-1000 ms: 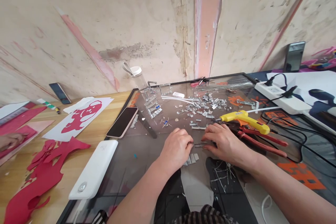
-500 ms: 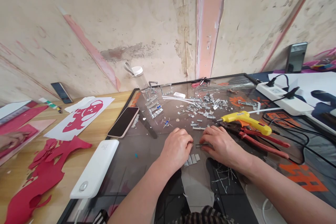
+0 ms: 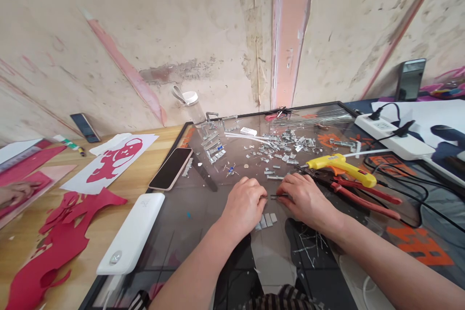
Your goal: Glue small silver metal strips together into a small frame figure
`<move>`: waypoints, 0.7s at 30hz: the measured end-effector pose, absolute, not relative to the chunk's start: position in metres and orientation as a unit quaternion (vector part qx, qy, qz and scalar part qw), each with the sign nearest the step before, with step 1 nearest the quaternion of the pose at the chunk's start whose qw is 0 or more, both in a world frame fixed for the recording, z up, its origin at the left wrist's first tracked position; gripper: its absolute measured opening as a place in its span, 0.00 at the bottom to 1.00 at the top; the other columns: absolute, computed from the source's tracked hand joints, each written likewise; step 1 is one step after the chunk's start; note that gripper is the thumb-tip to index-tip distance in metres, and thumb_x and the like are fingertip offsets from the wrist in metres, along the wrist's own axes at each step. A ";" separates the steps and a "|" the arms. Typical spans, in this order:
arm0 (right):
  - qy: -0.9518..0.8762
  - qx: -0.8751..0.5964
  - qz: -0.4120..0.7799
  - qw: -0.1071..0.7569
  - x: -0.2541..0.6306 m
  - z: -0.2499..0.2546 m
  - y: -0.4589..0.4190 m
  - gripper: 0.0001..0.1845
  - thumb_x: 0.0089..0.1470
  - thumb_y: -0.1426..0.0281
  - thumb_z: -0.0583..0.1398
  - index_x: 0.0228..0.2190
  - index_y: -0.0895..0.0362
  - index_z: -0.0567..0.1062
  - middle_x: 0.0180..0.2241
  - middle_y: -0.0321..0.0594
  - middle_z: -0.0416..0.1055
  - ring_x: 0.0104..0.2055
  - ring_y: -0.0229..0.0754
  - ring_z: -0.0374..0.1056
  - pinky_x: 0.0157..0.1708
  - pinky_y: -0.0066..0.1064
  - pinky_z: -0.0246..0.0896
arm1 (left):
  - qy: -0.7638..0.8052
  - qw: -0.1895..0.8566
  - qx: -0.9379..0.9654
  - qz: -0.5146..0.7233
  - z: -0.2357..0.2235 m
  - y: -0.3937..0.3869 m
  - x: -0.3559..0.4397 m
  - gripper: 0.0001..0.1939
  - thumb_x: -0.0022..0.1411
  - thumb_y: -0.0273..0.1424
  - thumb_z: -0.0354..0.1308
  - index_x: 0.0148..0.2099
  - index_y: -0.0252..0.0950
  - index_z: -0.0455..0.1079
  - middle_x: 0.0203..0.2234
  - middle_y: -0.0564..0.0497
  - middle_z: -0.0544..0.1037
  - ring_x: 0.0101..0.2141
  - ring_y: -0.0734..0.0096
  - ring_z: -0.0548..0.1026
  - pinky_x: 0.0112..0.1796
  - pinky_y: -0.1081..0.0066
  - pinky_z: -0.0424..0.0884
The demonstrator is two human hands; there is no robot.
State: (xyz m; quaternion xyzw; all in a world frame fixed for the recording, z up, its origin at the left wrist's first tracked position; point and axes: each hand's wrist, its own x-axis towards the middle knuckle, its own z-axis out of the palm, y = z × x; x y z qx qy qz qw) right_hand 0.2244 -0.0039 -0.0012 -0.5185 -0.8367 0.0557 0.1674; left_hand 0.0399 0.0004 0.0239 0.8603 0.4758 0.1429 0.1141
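Note:
My left hand (image 3: 244,203) rests on the dark glass tabletop with its fingers pinched together; what they hold, if anything, is hidden. Across a small gap, my right hand (image 3: 303,196) pinches a short piece of thin wire (image 3: 273,196) whose end points toward the left fingertips. Just below the hands lies a row of small flat silver metal pieces (image 3: 268,219). Several loose bits of silver wire (image 3: 311,247) are scattered beneath my right wrist. Beyond the fingers are more metal pieces (image 3: 286,147) in a heap, and a small blue-centred wire piece (image 3: 231,170).
A yellow glue gun (image 3: 341,167) and red-handled pliers (image 3: 366,198) lie right of my right hand, near a white power strip (image 3: 394,138). To the left are a phone (image 3: 170,168), a white power bank (image 3: 131,232) and red paper cutouts (image 3: 58,252). Another person's hand (image 3: 18,193) is at far left.
My right hand has shifted very slightly upward with the wire piece. My left hand stays in nearly the same place.

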 end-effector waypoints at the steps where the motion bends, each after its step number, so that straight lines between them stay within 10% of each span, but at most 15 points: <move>1: -0.833 -0.524 0.049 0.171 0.225 -0.002 -0.003 0.03 0.53 0.72 0.60 0.29 0.55 0.75 0.31 0.38 0.71 0.37 0.44 0.64 0.37 0.34 0.48 | 0.476 0.113 0.860 0.144 0.024 0.000 0.040 0.07 0.59 0.23 0.56 0.34 0.36 0.75 0.30 0.51 0.75 0.35 0.67 0.70 0.37 0.69 0.67; 21: -0.826 -0.512 0.059 0.228 0.222 -0.002 0.000 0.08 0.52 0.65 0.62 0.36 0.53 0.77 0.35 0.40 0.74 0.39 0.45 0.66 0.39 0.36 0.50 | 0.494 0.102 0.851 0.143 0.024 0.002 0.036 0.07 0.60 0.25 0.56 0.34 0.37 0.75 0.30 0.50 0.75 0.35 0.66 0.70 0.37 0.68 0.67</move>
